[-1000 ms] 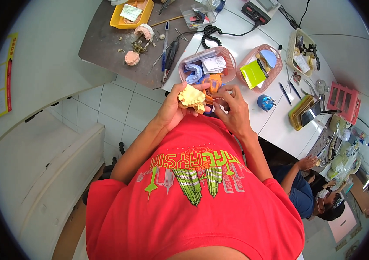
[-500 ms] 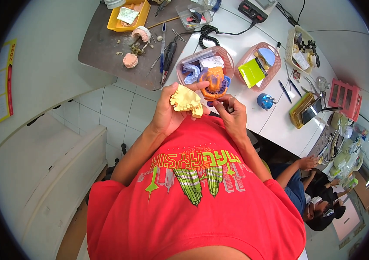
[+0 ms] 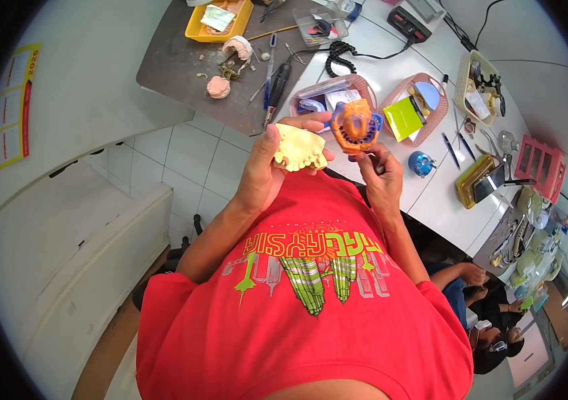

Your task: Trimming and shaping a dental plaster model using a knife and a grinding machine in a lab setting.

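A cream-yellow dental cast (image 3: 300,148), its row of teeth showing, rests in my left hand (image 3: 257,167), with the thumb against one side and the fingers behind it. Just to the right, my right hand (image 3: 380,177) pinches the lower end of an orange and purple-blue dental impression (image 3: 356,127). The tooth hollows of the impression face up toward me. Cast and impression are held side by side, a small gap apart, above the table's near edge. Behind the impression stands a pink basket (image 3: 304,93) with a blue impression (image 3: 310,107) inside.
A second pink basket (image 3: 425,137) holds a lime-green packet (image 3: 405,119). Near it are a blue metal burner-like pot (image 3: 421,164) and pens (image 3: 451,151). On the brown board lie a handpiece (image 3: 277,89) and pink-white casts (image 3: 218,87). Co-workers (image 3: 494,333) sit at far right.
My left hand has turned the cast so its teeth face down toward me. The impression has moved right, away from the left fingers, and stands more upright. The whole view has shifted slightly.
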A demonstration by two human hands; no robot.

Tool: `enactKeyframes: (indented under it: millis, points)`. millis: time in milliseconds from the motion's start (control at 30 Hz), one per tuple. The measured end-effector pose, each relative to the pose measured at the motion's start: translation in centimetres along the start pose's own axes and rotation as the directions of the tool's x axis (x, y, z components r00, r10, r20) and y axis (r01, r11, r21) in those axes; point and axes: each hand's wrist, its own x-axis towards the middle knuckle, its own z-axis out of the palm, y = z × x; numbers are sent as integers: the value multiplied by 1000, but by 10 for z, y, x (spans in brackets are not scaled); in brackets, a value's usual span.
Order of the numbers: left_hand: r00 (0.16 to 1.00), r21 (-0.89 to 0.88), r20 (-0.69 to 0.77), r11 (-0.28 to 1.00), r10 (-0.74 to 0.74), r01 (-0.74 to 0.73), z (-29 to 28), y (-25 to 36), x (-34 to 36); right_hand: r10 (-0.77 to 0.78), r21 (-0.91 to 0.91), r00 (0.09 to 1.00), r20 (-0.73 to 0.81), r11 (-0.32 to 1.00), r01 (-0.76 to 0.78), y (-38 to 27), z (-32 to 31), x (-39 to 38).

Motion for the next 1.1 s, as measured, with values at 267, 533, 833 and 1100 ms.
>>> enactKeyframes:
  millis: [267, 533, 833, 1100]
  points:
    - [997, 25, 19, 997, -73, 72, -8, -8, 3, 13, -26, 999, -40, 1000, -14, 9, -14, 2]
    - [973, -126, 76, 966, -220, 228, -2, 0, -7, 65, 68, 998, 10, 996, -65, 22, -31, -3]
    - [949, -83, -230, 976, -217, 203, -48, -14, -35, -153, -434, 960, -233, 900, 38, -2, -57, 12]
    - [941, -46, -185, 959, -283, 279, -65, 5, -23, -387, -746, 920, -64, 631, 213, -35, -55, 74]
